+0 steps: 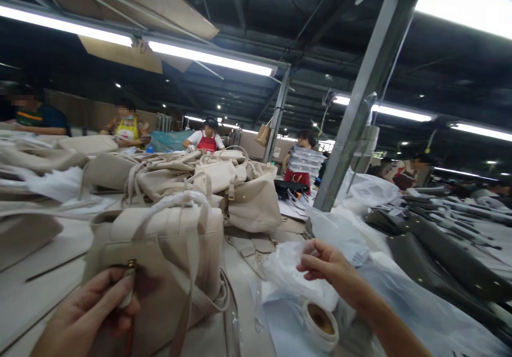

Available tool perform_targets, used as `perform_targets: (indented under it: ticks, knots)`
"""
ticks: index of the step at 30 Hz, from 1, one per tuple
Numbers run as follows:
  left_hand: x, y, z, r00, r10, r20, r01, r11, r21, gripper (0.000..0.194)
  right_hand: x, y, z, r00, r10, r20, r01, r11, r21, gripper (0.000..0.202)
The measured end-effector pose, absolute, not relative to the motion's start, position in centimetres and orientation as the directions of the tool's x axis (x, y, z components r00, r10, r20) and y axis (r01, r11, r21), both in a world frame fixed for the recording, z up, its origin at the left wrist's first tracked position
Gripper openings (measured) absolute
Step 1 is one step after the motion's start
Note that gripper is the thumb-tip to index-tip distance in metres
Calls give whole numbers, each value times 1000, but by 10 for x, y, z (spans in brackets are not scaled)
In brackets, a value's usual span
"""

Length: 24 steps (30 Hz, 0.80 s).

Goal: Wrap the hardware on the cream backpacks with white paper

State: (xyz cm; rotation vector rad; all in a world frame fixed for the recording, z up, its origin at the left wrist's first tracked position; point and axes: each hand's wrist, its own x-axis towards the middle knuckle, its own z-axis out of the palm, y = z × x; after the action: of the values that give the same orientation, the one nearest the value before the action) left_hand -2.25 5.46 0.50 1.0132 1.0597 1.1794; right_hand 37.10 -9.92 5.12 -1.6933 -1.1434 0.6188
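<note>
A beige handbag [160, 261] stands at the left front, its handle wrapped in clear plastic. My left hand [92, 309] is at the bag's front side, thumb and fingers closed on a small beige tab [127, 288] with a gold-coloured metal fitting. My right hand [328, 266] is raised over crumpled white plastic [284, 271], apart from the bag. Its fingers are curled and slightly blurred; nothing clear shows between them. Below it sits a roll of white tape [320, 325] with a brown core.
A pile of beige bags [224, 175] lies behind. Plastic sheeting and dark leather pieces [444, 261] cover the right side. A metal post [356, 106] rises behind my right hand. Several people are at work farther back.
</note>
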Motion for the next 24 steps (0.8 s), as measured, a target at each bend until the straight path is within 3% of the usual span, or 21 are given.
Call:
perform_targets:
  ticks: [4,8,10,15,24]
  knots:
    - [-26,44,20,213,977,12,-175,27,984,51,290,-89,65,103,993,-49,156,-65,-986,45]
    - [-27,39,27,255,966,49,-205,4,979,45,197,-69,59,-262,957,-126,124,-96,-988,25]
    - [-29,39,27,272,961,56,-227,7,974,41,157,-57,52,-345,930,-123,164,-69,-984,19]
    - [-42,38,28,297,954,39,-213,26,977,41,106,-25,34,-275,961,-40,289,43,-956,14]
    - [-49,34,29,247,968,38,-248,25,968,41,110,7,24,-80,982,173,510,189,-839,8]
